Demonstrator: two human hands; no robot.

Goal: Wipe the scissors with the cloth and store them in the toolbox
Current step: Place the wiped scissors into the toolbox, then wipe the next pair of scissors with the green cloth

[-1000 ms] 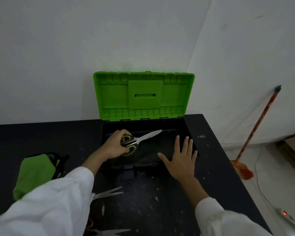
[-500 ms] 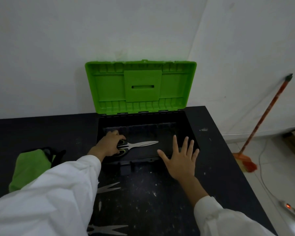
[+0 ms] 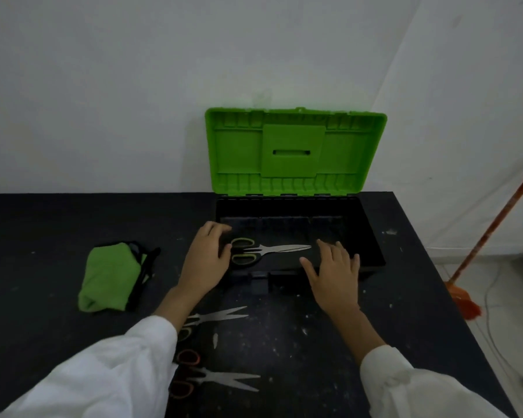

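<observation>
My left grip (image 3: 206, 260) is loose and holds nothing. It sits just beside the green handles of the scissors (image 3: 272, 250), which lie flat inside the open toolbox (image 3: 372, 236). My right grip (image 3: 334, 276) is flat, fingers straight, on the box's front wall. I think this pair is now put away. Next I need the cloth (image 3: 109, 276) and another pair off the surface (image 3: 43, 236). I count one toolbox, one cloth, one pair in the box, and two outside it: a half-hidden pair (image 3: 221, 315) and an orange pair (image 3: 233, 380).
</observation>
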